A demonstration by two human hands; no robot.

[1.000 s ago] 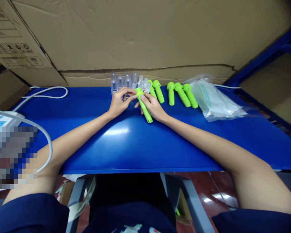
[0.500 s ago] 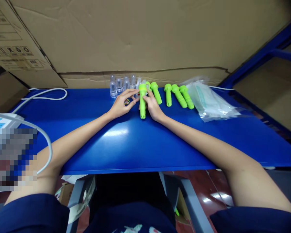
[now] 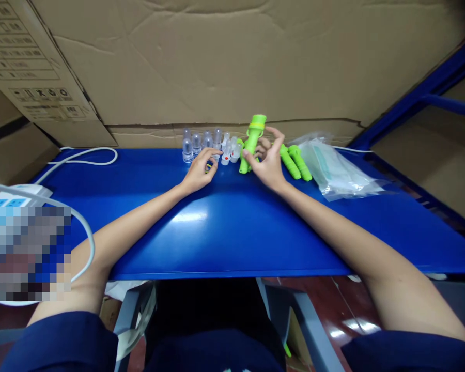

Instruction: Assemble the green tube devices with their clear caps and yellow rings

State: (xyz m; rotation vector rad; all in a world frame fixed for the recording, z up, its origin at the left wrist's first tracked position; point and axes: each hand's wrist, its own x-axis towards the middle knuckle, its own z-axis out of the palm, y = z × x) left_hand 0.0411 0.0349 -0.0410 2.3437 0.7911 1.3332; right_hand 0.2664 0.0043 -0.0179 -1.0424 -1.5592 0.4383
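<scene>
My right hand [image 3: 270, 164] holds a bright green flashlight [image 3: 253, 143], tilted with its wide head up and its tail near the tabletop. The thumb presses on the barrel and the index finger reaches out by the head. My left hand [image 3: 201, 169] rests on the table with curved fingers apart from the thumb. Behind its fingers shows a small yellowish thing [image 3: 208, 168], too hidden to name. Several clear plastic domed pieces [image 3: 187, 149] stand beyond the left hand. Between the hands are small white-based clear pieces with red spots [image 3: 226, 156].
More green flashlights [image 3: 301, 163] lie right of my right hand, beside a clear plastic bag [image 3: 337, 168] with pale contents. On the left are a white power strip [image 3: 15, 194] and cable [image 3: 104, 160]. Cardboard [image 3: 217, 67] walls the back of the blue table [image 3: 217, 227].
My right hand has moved right with the green flashlight, tilting it and lifting its head. My left hand is no longer beside the flashlight. The view has shifted slightly.
</scene>
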